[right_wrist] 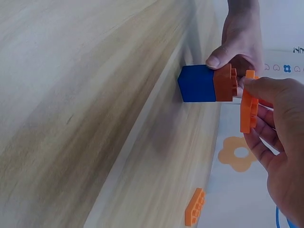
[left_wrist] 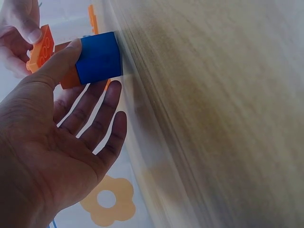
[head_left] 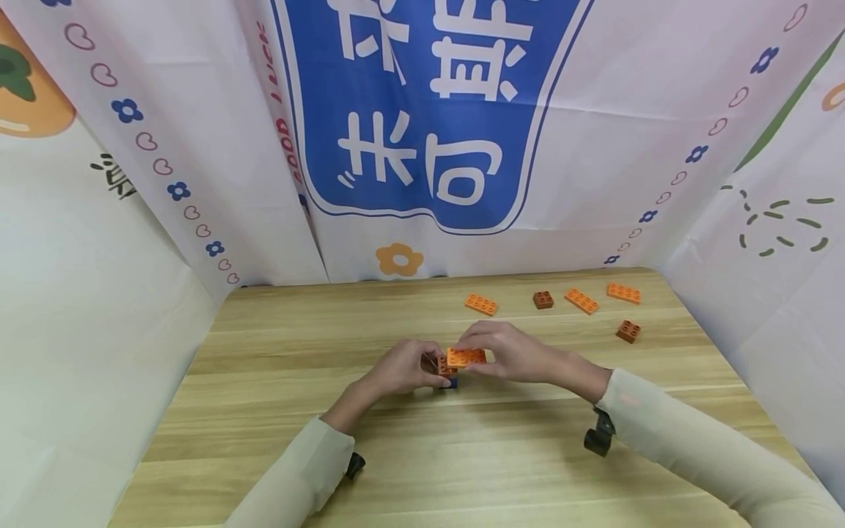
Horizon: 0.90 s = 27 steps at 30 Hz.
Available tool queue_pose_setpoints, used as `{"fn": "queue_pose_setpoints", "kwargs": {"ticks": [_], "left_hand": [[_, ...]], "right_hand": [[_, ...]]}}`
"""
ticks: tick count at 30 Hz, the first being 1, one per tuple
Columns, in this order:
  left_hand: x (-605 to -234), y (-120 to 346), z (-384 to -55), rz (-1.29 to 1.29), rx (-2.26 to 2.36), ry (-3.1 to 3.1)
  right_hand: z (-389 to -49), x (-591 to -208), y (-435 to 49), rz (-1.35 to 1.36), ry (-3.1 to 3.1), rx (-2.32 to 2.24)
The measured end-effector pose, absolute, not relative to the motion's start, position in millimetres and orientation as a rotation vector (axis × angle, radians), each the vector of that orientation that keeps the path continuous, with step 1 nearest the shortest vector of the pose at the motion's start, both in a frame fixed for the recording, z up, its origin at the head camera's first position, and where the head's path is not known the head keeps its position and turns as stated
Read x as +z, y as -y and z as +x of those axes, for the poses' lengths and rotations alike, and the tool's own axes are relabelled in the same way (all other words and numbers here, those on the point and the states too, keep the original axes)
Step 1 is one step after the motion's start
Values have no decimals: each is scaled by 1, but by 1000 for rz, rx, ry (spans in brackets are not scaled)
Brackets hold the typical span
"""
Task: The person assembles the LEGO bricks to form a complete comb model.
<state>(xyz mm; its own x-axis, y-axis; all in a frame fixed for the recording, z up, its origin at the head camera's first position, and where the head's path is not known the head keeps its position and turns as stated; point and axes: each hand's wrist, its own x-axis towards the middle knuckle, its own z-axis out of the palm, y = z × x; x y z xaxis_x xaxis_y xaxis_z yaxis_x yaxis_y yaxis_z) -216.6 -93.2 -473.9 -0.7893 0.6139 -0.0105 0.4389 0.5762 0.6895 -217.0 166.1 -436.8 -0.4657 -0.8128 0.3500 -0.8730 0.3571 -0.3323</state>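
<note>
A blue block (right_wrist: 197, 83) stands on the table with a brown brick (right_wrist: 223, 84) stacked on its top. My left hand (head_left: 408, 368) grips this stack from the left, its thumb on the near side across the brown brick and the blue block's edge. My right hand (head_left: 511, 353) pinches a flat orange brick (head_left: 465, 357) between thumb and fingers. In the right wrist view that orange brick is held just above the brown brick's studs, with a narrow gap between them. The far side of the stack is hidden by the left hand's fingers.
Toward the back of the wooden table (head_left: 277, 411) lie more flat orange bricks (head_left: 481, 304), one of them farther right (head_left: 623, 293). Two brown bricks, one at the back (head_left: 543, 300) and another (head_left: 628, 331) nearer, sit right of the hands. A printed cloth (head_left: 561, 191) hangs behind.
</note>
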Motion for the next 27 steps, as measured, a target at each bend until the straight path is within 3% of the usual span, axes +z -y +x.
{"fn": "queue_pose_setpoints", "kwargs": {"ticks": [27], "left_hand": [[-476,95,-216,853,1072,-2514]], "right_hand": [[-220,-448,-153,1552,2522,709]]}}
